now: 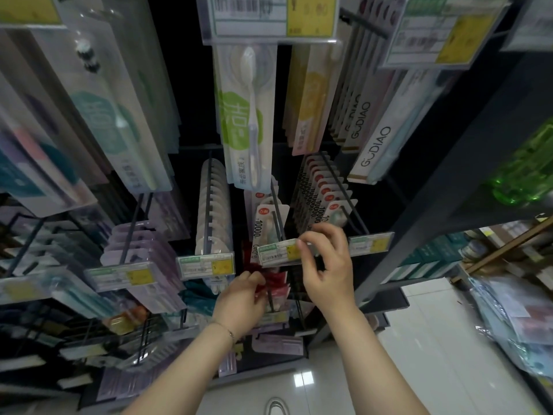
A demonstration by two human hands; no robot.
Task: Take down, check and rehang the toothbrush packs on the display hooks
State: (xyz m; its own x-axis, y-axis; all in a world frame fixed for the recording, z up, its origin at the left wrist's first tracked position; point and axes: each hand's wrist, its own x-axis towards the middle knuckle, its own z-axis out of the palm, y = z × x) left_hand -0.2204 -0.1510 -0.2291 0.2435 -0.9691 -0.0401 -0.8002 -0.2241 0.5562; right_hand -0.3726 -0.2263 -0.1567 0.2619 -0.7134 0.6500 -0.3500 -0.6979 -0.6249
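The toothbrush pack (270,226) at the front of the middle hook (277,209) is a long, narrow card under clear plastic, printed "10000" along its length; its long axis runs down and away from the camera, with the rounded top end threaded on the hook and the lower end hidden behind the price tag (282,252). That tag is a flat clear plastic strip with a green and yellow paper label, tilted up at its right end, and the right hand (326,265) pinches its right end between thumb and forefinger, the other fingers curled loosely. Just below, the left hand (242,298) is closed around red packs (276,284) on a lower hook; how firmly it grips cannot be told, since the fingers are partly hidden. A thin bracelet (228,332) circles the left wrist. To the right hangs a dense row of the same "10000" packs (317,199) on a thin dark metal hook. Above, a green-printed pack (248,115) shows a pale toothbrush standing head up. White "GODIAO" boxes (374,145) hang further right, and glossy white floor tiles (434,354) lie below.
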